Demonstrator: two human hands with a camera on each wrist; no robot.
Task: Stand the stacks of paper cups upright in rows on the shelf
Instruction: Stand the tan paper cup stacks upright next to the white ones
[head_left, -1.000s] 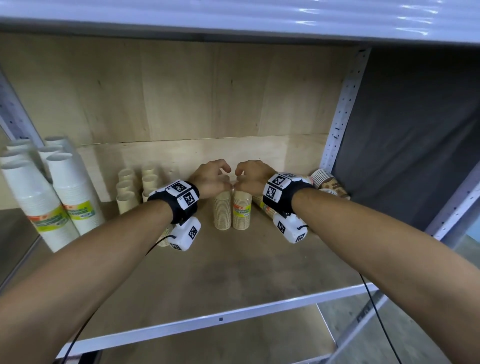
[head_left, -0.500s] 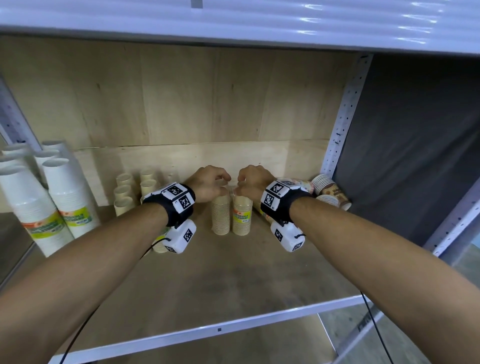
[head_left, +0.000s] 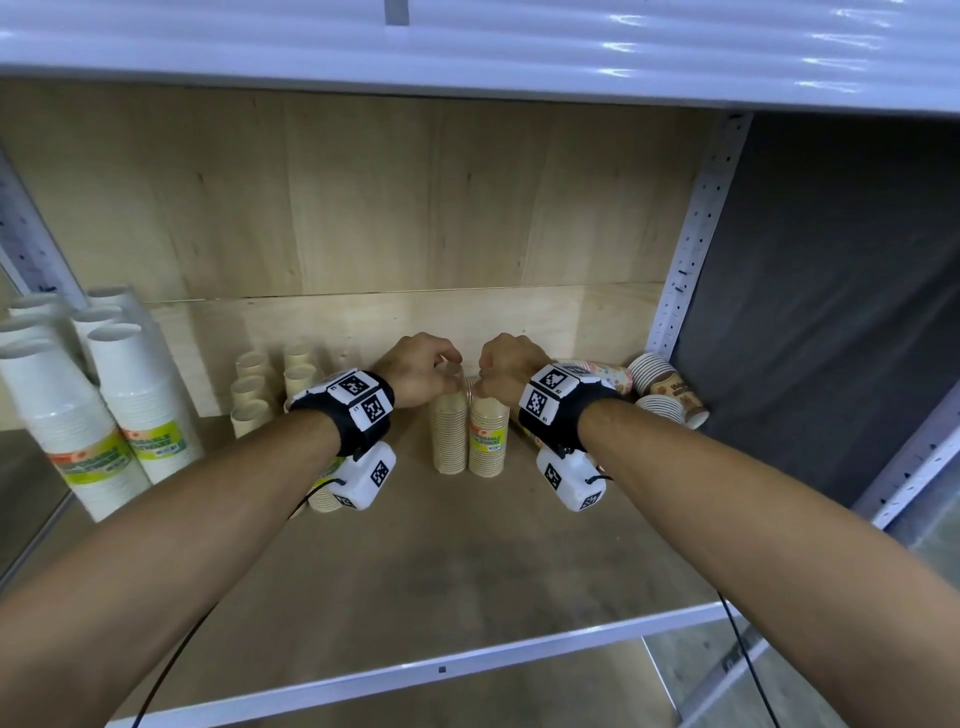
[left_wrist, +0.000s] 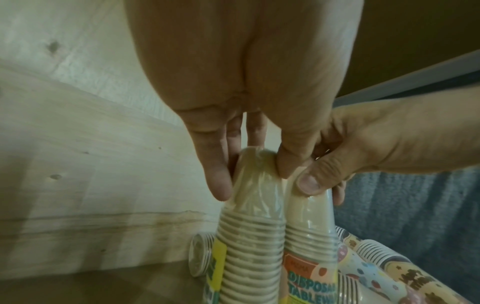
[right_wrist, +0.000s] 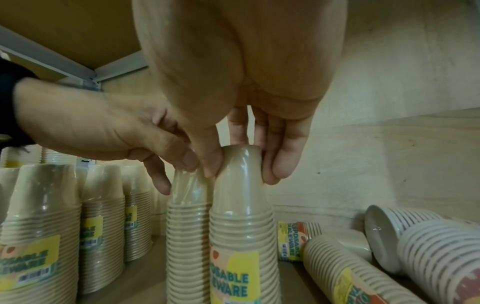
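The left hand (head_left: 423, 366) pinches the top of a tall tan stack of paper cups wrapped in clear plastic (head_left: 448, 434). The right hand (head_left: 506, 366) pinches the top of a second tan wrapped stack with a yellow label (head_left: 488, 436). Each grip is narrow, with fingertips (left_wrist: 219, 181) and thumb closed round the small top end. Both stacks stand upright and touch each other near the middle of the wooden shelf (head_left: 441, 561), a little out from its back wall.

The step now looks like setting these two stacks down straight. To do it well, keep both bottoms flat on the shelf before letting go. Hold the tops softly, because the plastic is slippery and thin cups can dent. Line the two up with the row of tan stacks (head_left: 260, 384) standing to the left. Let go slowly, one hand at a time, so a wobbly stack does not knock the other over.

More work seems left. Some patterned stacks of cups (head_left: 670, 395) lie on their sides at the right end of the shelf. Tall white stacks of cups (head_left: 104, 405) stand at the far left.
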